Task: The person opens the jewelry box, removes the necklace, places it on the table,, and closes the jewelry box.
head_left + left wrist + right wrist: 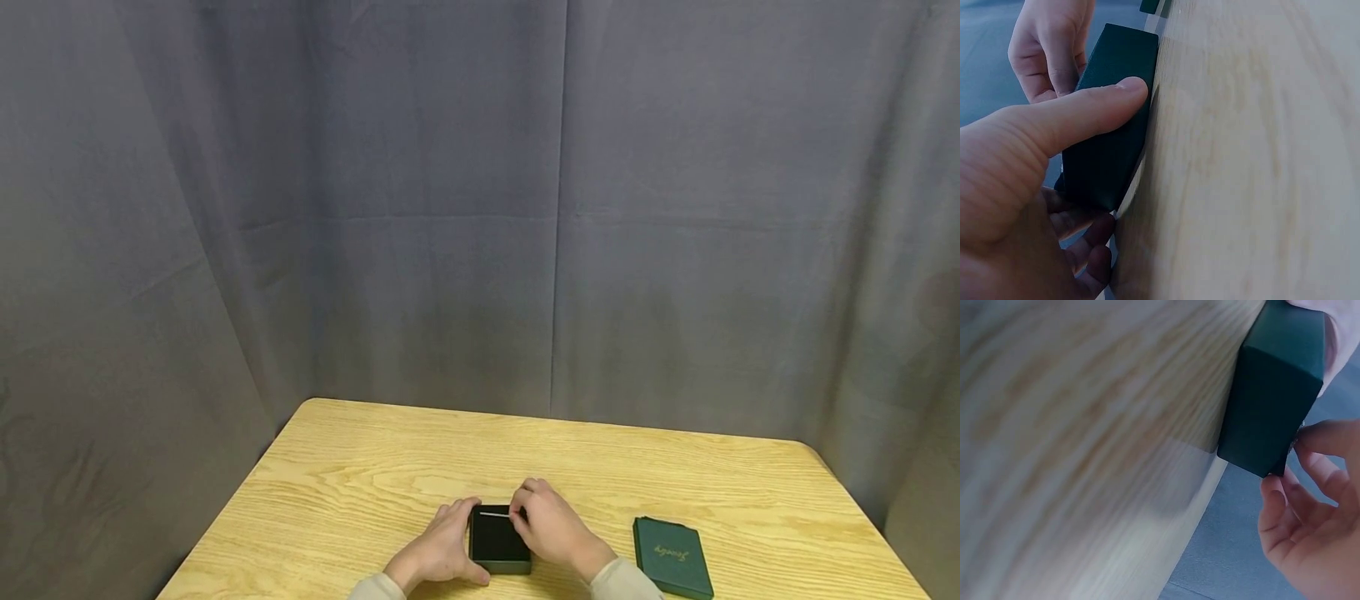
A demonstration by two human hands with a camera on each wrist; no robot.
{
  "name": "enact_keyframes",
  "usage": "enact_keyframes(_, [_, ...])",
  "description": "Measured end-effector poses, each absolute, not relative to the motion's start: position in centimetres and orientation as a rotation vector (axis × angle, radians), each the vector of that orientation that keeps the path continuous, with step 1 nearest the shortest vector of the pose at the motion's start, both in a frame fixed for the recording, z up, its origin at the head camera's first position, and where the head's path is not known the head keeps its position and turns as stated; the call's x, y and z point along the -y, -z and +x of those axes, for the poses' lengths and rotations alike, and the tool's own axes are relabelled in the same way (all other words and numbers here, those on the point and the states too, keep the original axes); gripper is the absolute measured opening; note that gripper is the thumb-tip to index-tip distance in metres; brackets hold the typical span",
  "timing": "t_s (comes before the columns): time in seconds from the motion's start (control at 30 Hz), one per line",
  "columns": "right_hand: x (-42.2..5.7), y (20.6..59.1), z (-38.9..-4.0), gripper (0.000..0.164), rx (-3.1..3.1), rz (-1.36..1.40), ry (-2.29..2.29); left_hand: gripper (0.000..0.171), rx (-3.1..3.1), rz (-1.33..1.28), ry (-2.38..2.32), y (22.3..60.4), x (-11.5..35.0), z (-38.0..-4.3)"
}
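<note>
A dark green jewelry box (500, 567) with a black inside stands uncovered on the table. My left hand (444, 545) grips its left side, the thumb on the near wall and the fingers round the far corner. Across the far part of the black inside runs a thin silvery bracelet or chain (493, 515). My right hand (551, 525) pinches its right end over the box's far right corner. In the right wrist view a glittering bit of the chain (1295, 439) shows at the thumb tip; the fingers partly hide the rest.
A flat dark green lid (673, 557) with gold "Jewelry" lettering, upside down from here, lies to the right of my right hand. Beneath everything is a light wood table (360, 475). Grey curtains (442, 250) hang behind and beside it.
</note>
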State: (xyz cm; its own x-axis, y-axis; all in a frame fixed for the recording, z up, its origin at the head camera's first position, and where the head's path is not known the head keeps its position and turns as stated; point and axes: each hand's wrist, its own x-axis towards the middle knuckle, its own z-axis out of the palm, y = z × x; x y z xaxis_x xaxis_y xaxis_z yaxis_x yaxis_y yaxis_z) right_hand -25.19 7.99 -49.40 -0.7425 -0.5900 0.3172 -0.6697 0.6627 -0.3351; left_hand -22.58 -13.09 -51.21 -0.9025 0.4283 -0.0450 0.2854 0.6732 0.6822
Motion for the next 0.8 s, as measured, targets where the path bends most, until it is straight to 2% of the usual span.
enact_keyframes(0.4, [-8.17,49.22,-24.99,0.01,2.767,0.943,-0.892,0.101,-2.702,0.594,-1.03,51.4,13.13,-22.48])
enact_keyframes(0.57, [-8.18,49.17,-24.99,0.005,2.79,0.907,-0.981,0.101,-2.697,0.593,-1.04,51.34,13.15,-22.45])
enact_keyframes(0.67, [-8.25,49.16,-25.0,0.015,2.785,0.9,-1.016,0.101,-2.694,0.586,-1.047,51.35,13.13,-22.47])
enact_keyframes(0.8, [-8.46,49.27,-25.09,0.017,2.775,0.897,-1.082,0.102,-2.707,0.584,-1.044,51.44,13.09,-22.54])
